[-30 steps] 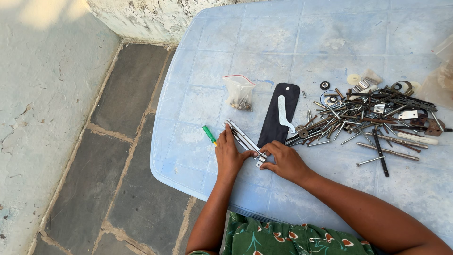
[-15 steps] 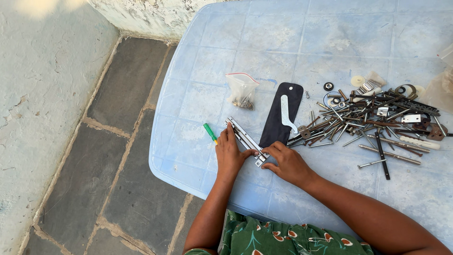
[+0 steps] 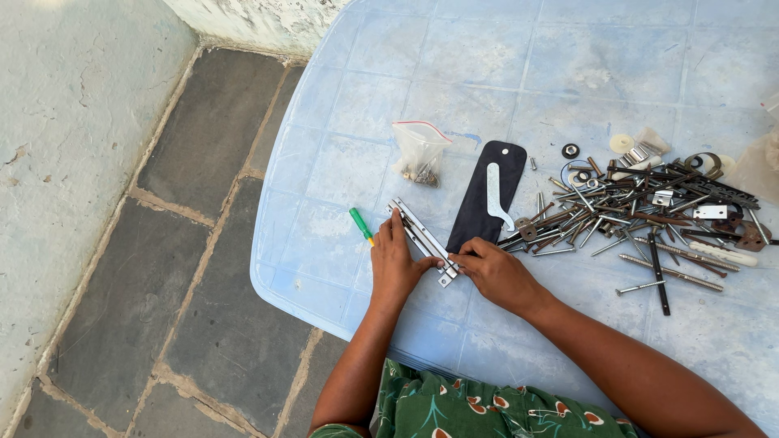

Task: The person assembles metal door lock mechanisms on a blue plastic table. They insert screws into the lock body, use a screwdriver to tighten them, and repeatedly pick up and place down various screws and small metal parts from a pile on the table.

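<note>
Green patterned garment [image 3: 495,410]: nearest the camera, at the lower edge.

Left hand [image 3: 395,264]: laid on the near end of the metal slide bolt [image 3: 422,239], fingers pressing it flat; placement is little altered from a second ago.

Right hand [image 3: 497,274]: fingers pinched on the lower right end of the slide bolt, held as in the earlier views. No real change is recorded, so the work is judged paused at the same step.

Slide bolt: flat on the pale blue surface [image 3: 568,89], set diagonally between both hands.

Green-handled tool [image 3: 361,225]: just left of the left hand, untouched.

Black card with a metal plate [image 3: 489,195]: just beyond the right hand.

Plastic bag of screws [image 3: 419,150]: farther back.

Heap of bolts, rods and washers [image 3: 641,207]: to the right, unmoved.
</note>
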